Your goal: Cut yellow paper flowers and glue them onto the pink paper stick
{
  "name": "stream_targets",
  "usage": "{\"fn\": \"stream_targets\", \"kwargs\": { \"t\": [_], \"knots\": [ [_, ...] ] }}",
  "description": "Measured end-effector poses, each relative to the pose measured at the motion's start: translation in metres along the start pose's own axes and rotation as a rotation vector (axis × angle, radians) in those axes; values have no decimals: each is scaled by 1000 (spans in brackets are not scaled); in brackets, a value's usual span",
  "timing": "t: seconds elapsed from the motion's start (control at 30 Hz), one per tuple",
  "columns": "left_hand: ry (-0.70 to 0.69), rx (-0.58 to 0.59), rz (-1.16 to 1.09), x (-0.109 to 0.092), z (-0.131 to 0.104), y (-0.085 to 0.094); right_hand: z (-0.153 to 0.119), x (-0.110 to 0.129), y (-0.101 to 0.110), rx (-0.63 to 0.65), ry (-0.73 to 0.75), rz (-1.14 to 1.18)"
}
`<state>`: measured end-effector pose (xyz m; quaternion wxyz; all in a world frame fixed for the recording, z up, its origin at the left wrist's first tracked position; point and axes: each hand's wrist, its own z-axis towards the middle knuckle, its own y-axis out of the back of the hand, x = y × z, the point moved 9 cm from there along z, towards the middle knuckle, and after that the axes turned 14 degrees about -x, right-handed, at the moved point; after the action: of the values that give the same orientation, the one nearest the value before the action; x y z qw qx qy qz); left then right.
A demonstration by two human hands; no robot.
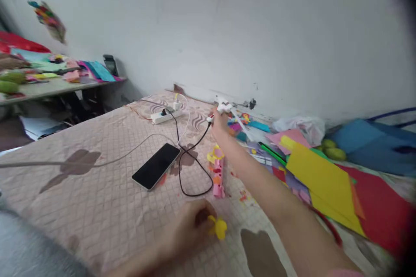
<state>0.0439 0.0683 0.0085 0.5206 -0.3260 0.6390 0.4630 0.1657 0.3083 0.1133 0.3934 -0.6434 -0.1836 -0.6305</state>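
Observation:
Between the fingertips of my left hand, low in the middle of the view, is a small yellow paper flower. My right hand is stretched far forward near the wall, its fingers closed on a white glue gun with a black cord. Between the two hands lies a pink paper strip with red and orange pieces on it and a yellow ring-shaped piece at its far end. A black-screened phone lies flat to the left of the strip.
A white power strip with plugs sits toward the back. Yellow sheets, red paper, a green-edged cutter and a blue bag lie at the right. A second table with coloured papers stands at the left.

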Motion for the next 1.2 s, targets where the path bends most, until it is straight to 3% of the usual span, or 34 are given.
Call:
{"fn": "stream_targets", "kwargs": {
  "t": [0.13,0.2,0.33,0.43,0.5,0.6,0.7,0.83,0.97,1.1,1.2],
  "knots": [
    [-59,129,17,-25,-23,13,-33,52,48,29,-49,129],
    [-77,171,2,-33,-35,23,-62,79,71,141,-121,274],
    [-87,127,-63,-40,-44,43,-122,111,125,289,-284,429],
    [-57,138,-142,-41,-43,43,-152,103,169,286,-397,431],
    [-43,137,-198,-41,-37,40,-162,92,199,233,-396,418],
    [-28,104,-190,-37,-23,33,-174,64,239,165,-388,297],
    [-32,78,-108,-28,-6,21,-185,33,266,156,-427,185],
    [-58,112,-50,-25,8,-8,-197,9,284,146,-459,125],
    [-110,225,26,-28,7,-35,-211,5,280,202,-466,139],
    [-119,163,270,-19,8,-22,-222,11,275,231,-440,181],
    [-65,209,344,-10,3,-5,-226,14,272,244,-421,193]
  ]
}}
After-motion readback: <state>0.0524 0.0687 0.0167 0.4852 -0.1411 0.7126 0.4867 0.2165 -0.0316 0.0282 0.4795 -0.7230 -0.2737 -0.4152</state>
